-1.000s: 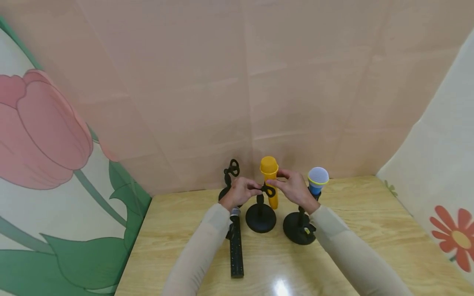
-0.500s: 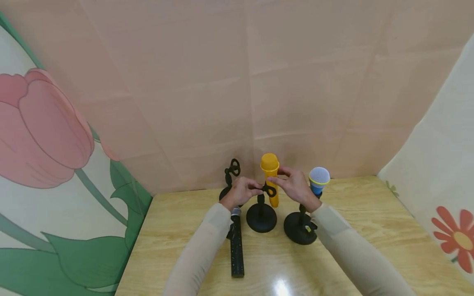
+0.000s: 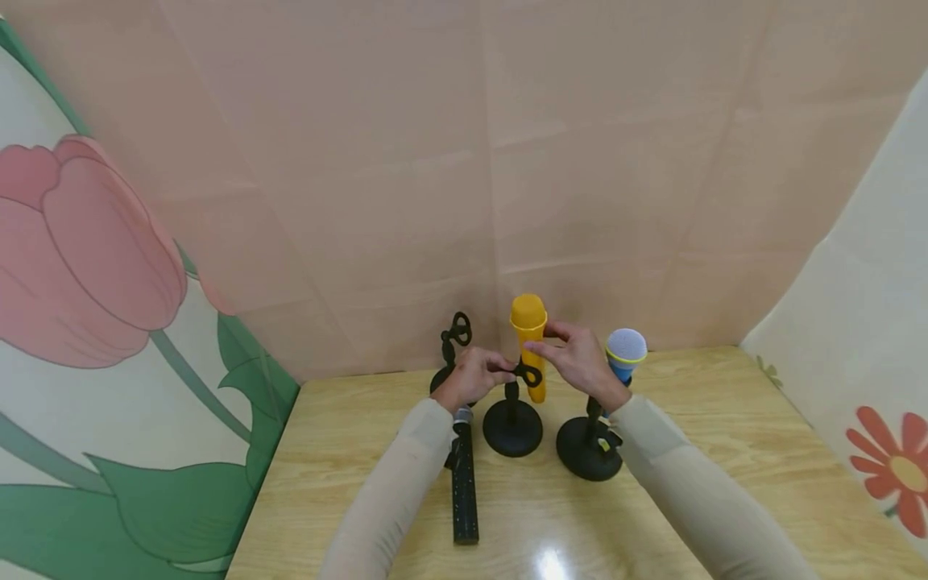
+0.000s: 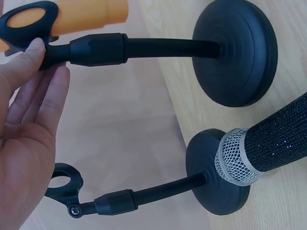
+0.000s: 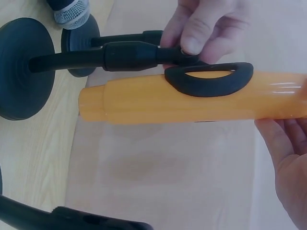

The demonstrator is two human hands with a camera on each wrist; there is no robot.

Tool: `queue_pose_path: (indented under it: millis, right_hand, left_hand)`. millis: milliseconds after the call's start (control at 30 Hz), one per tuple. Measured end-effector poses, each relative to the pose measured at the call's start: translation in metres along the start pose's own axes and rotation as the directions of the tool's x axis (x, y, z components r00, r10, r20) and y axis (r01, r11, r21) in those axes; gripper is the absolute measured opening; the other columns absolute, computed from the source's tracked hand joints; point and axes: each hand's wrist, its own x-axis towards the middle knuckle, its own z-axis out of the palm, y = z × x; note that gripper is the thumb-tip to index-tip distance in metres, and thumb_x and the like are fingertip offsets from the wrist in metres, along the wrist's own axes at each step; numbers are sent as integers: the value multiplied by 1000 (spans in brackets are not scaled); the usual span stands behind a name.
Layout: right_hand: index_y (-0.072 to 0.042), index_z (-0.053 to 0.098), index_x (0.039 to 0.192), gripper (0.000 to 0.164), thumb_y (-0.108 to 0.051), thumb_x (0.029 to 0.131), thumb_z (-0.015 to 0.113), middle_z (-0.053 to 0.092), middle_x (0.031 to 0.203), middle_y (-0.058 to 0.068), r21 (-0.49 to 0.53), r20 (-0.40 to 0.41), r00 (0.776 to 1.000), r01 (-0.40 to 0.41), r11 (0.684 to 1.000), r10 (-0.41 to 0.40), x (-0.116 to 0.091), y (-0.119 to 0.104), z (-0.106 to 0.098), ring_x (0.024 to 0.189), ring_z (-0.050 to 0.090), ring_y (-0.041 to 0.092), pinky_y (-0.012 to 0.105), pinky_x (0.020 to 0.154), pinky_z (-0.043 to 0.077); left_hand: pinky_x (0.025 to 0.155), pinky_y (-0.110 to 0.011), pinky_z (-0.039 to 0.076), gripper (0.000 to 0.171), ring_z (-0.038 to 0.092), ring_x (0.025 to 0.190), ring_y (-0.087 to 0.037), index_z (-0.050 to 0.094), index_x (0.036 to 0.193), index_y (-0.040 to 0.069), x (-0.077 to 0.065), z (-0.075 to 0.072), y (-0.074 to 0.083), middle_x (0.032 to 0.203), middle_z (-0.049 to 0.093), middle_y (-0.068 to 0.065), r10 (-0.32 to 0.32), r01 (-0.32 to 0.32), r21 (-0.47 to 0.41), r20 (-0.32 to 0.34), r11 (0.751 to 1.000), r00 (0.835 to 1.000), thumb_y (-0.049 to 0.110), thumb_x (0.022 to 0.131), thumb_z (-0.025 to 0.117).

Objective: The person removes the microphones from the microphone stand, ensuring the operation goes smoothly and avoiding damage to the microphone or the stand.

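Observation:
My right hand point(image 3: 580, 358) grips a yellow microphone point(image 3: 528, 322) near its head, holding it upright above the table. Just left of it, my left hand point(image 3: 478, 372) pinches the neck under the ring-shaped clip point(image 3: 532, 375) of the middle black microphone stand point(image 3: 512, 428). In the right wrist view the microphone's orange-yellow handle point(image 5: 139, 100) lies behind the clip ring point(image 5: 209, 79), its lower end reaching past the ring; the handle seems alongside the ring rather than through it. The round base stands on the table.
A second stand point(image 4: 218, 172) with a bare clip stands behind my left hand. A black glittery microphone point(image 3: 465, 491) with a silver head lies under my left forearm. Right, a blue microphone with a white head point(image 3: 627, 345) sits in another stand point(image 3: 589, 449). Behind is a pinkish wall cover point(image 3: 377, 201).
My right hand has lifted the yellow microphone slightly, so its head and lower end sit higher. My left hand has stayed on the stand's neck.

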Motion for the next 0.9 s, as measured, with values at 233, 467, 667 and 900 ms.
queue_pose_path:
  millis: [233, 467, 667, 900]
  right_hand:
    - [2, 68, 120, 39, -23, 92, 75, 70, 114, 19, 26, -6, 999, 53, 998, -53, 2, -3, -3, 109, 65, 35, 53, 91, 53]
    - [3, 68, 119, 37, -21, 92, 75, 70, 113, 20, 56, -12, 997, 71, 996, -70, 4, -11, -5, 108, 65, 35, 51, 90, 54]
    - [6, 66, 122, 38, -18, 93, 73, 68, 117, 23, 66, -10, 997, 78, 995, -77, 7, -17, -7, 110, 64, 39, 52, 92, 53]
    - [6, 67, 121, 38, -20, 94, 73, 68, 116, 23, 39, -22, 996, 84, 996, -83, 12, -23, -10, 111, 63, 39, 54, 93, 51]
  left_hand:
    - [81, -28, 56, 12, 67, 88, -8, 81, 99, 11, 0, 1, 0, 96, 75, 3, 19, -19, 21, -7, 1000, 1000, 11, 87, 78]
    - [82, -29, 56, 11, 67, 87, -10, 81, 98, 11, 0, 2, 0, 95, 75, 3, 0, 1, 6, -9, 1000, 1000, 9, 88, 77]
    - [82, -27, 55, 12, 66, 86, -9, 81, 99, 10, 0, 2, 0, 95, 75, 3, 3, -3, -8, -10, 1000, 1000, 10, 88, 77]
    - [80, -25, 55, 14, 66, 85, -7, 80, 100, 10, 0, 3, -1, 94, 75, 4, 17, -17, 13, -13, 1000, 1000, 14, 88, 77]
